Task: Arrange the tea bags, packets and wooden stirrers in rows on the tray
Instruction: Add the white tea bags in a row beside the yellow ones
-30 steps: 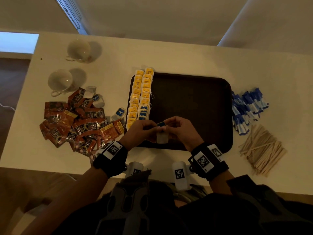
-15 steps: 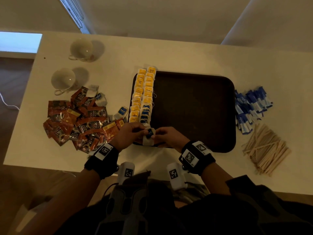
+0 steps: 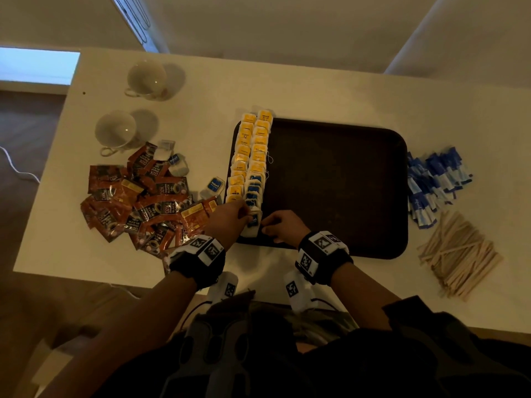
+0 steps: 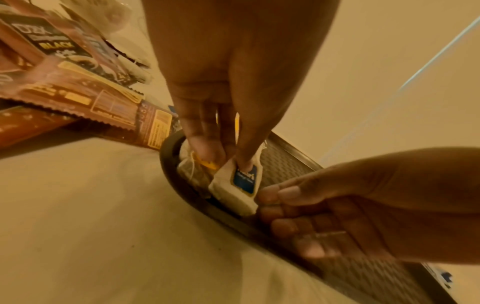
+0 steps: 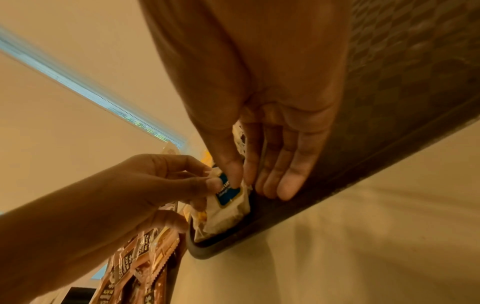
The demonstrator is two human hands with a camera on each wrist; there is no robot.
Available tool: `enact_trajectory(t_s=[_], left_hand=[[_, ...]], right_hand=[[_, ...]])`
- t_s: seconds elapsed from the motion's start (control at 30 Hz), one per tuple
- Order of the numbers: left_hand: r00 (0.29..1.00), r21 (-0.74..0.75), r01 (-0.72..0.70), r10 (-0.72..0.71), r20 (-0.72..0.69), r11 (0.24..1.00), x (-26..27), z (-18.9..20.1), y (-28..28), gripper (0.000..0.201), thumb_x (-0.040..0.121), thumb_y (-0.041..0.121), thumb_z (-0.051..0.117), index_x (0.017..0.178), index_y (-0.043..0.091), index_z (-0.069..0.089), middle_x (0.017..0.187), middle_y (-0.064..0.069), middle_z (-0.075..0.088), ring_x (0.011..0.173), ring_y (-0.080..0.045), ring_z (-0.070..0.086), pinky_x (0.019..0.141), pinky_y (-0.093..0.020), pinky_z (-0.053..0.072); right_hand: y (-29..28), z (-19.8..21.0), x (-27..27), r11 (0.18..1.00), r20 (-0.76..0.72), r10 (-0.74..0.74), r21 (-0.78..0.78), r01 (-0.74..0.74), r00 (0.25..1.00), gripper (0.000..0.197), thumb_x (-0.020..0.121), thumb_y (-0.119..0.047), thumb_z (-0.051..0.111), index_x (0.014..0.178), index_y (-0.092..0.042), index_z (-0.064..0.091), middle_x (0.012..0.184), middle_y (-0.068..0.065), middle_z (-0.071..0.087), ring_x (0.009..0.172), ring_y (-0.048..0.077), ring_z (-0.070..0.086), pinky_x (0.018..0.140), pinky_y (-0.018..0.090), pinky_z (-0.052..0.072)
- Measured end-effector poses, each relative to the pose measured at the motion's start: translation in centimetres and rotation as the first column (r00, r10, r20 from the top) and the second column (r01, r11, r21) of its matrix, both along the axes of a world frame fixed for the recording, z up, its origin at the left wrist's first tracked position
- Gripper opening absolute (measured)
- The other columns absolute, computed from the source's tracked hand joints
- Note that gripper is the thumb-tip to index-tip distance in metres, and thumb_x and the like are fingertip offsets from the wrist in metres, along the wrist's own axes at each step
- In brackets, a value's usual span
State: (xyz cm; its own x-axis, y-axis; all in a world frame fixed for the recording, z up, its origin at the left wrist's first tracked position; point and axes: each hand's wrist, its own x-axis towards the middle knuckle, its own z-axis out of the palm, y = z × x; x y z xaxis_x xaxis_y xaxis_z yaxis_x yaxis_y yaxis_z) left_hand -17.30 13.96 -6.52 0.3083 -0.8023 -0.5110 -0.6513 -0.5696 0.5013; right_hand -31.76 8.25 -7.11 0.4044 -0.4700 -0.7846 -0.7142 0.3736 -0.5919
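**Blue-Tagged Tea Bag at Lower Left Corner of Tray**

Dark brown tray (image 3: 339, 182): rectangular, rounded corners, raised rim, woven-pattern floor; at frame centre in head view, flat on pale matte table (image 3: 316, 90).

Two tea bag rows (image 3: 249, 159) along left edge of tray: soft white paper pouches, overlapped like shingles, yellow tags in upper part, blue tags in lower part of right-hand row.

Blue-tagged tea bag (image 4: 237, 186): small, pillow-shaped, cream paper, square blue label. Seated at lower end of right-hand row, against tray rim, lower left corner of tray.

Left hand (image 3: 227, 218): fingers curled, index fingertip and thumb pinched on upper edge of tea bag, as in left wrist view.

Right hand (image 3: 283, 225): thumb and index finger closed on right side of same tea bag in right wrist view; remaining fingers straight, tips down on tray floor near rim.

Loose tea bags (image 3: 215, 186) on table just left of tray, between tray and sachets.

Foil coffee sachets (image 3: 138, 202): glossy, red-brown, serrated ends, heaped at centre left of frame.

Blue and white paper stick packets (image 3: 434, 185): slim, piled just right of tray.

Wooden stirrers (image 3: 457, 254): flat, pale, thin strips, loosely crossed at lower right of frame.

Two white glazed cups (image 3: 116, 132), round, at upper left of frame.
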Motion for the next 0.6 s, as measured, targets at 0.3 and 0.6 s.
enact_trajectory(t_s=[0.3, 0.6], left_hand=[[0.996, 0.009, 0.014, -0.015, 0.084, 1.0, -0.5, 1.1, 1.6, 0.035, 0.086, 0.027, 0.065, 0.11, 0.008, 0.05, 0.103, -0.011, 0.062, 0.09, -0.023, 0.06, 0.068, -0.029, 0.043], [0.997, 0.05, -0.076, 0.075, 0.016, 0.996, -1.6, 0.6, 1.3, 0.031, 0.088, 0.022, 0.061, 0.11, 0.004, 0.049, 0.104, -0.017, 0.063, 0.091, -0.032, 0.061, 0.07, -0.036, 0.048]], right_hand=[[-0.1, -0.2, 1.1, 0.998, -0.019, -0.033, -0.047, 0.032, 0.999, 0.023, 0.09, -0.011, 0.06, 0.111, -0.001, 0.061, 0.109, 0.02, 0.065, 0.095, 0.028, 0.065, 0.084, 0.037, 0.054], [-0.7, -1.3, 2.1, 0.99, -0.066, -0.136, -0.059, 0.132, 0.989, 0.022, 0.088, -0.021, 0.064, 0.094, 0.0, 0.068, 0.095, 0.02, 0.07, 0.082, 0.026, 0.068, 0.079, 0.037, 0.058]])
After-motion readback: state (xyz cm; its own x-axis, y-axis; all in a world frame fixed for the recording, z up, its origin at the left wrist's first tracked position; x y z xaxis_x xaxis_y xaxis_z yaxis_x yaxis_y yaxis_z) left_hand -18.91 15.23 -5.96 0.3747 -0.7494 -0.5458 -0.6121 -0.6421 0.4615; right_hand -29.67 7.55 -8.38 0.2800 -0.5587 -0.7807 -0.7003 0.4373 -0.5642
